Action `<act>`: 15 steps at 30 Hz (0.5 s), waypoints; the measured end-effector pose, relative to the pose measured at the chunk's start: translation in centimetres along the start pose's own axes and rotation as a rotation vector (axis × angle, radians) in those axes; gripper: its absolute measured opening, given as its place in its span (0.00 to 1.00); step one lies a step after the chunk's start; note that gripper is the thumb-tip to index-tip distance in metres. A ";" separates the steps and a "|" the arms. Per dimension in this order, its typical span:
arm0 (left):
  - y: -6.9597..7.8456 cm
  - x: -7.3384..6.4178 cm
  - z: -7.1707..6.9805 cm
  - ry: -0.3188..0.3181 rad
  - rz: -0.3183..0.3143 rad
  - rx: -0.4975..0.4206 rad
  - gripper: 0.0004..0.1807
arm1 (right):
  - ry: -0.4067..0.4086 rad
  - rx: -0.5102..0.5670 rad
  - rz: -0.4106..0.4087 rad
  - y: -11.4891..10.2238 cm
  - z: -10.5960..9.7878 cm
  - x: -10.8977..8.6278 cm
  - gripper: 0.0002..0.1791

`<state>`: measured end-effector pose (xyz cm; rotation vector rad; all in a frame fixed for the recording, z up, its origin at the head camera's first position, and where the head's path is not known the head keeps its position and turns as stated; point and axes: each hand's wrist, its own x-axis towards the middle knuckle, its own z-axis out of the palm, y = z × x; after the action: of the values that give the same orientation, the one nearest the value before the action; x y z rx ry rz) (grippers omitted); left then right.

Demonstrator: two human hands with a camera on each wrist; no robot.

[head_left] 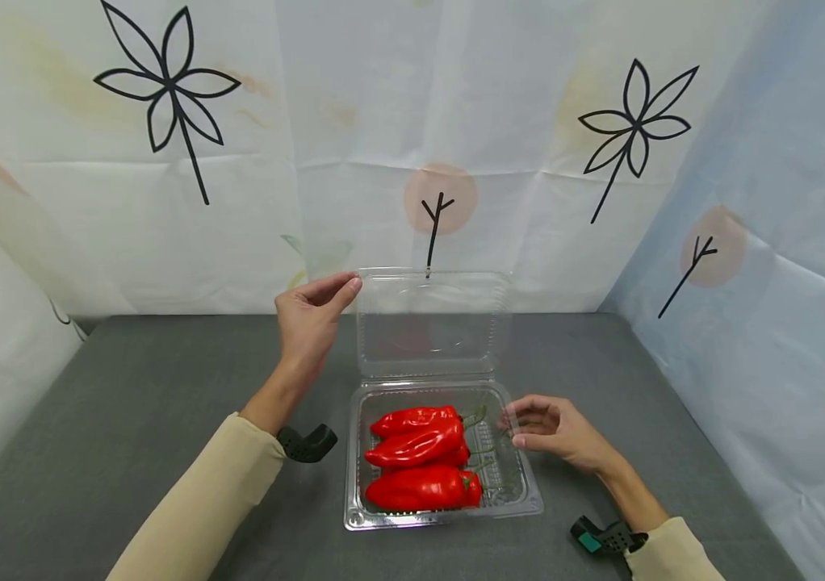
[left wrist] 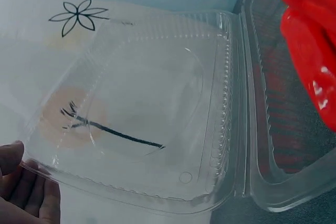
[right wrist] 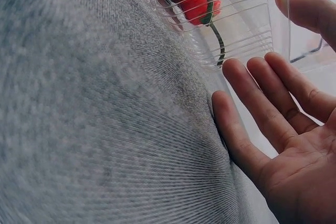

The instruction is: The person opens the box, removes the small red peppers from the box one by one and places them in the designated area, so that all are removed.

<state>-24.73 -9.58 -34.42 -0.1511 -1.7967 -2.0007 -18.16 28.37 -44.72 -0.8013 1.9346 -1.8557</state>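
Observation:
A clear plastic clamshell container (head_left: 445, 516) stands unfolded on the grey table, its lid (head_left: 430, 323) raised upright at the back hinge. Several long red peppers (head_left: 423, 490) with green stems lie inside the base, stems toward the right. My left hand (head_left: 314, 311) pinches the lid's upper left corner between thumb and fingers, as the left wrist view also shows along the lid's edge (left wrist: 105, 184). At the base's right wall is my right hand (head_left: 558, 432). Its fingers (right wrist: 257, 95) are fairly straight beside the ribbed wall, and the thumb is right at the rim.
The grey cloth-covered table (head_left: 165, 403) spreads out on both sides of the container. Behind it hangs a pale curtain (head_left: 354, 97) with printed flowers, and another pale cloth (head_left: 805, 266) borders the right side. A dark wrist device is on each arm.

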 end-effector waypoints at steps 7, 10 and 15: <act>-1.6 0.8 0.2 0.010 -0.060 0.016 0.14 | 0.002 -0.004 0.005 0.2 -0.1 0.0 0.21; -2.4 0.8 0.2 0.017 -0.090 0.026 0.14 | 0.006 -0.008 0.012 0.2 0.0 -0.1 0.21; -3.6 0.8 -0.1 0.017 -0.141 0.047 0.13 | 0.006 0.001 0.017 0.1 0.0 -0.1 0.22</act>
<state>-26.87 -9.66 -37.48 0.0075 -1.8895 -2.0464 -18.13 28.41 -44.85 -0.7771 1.9376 -1.8515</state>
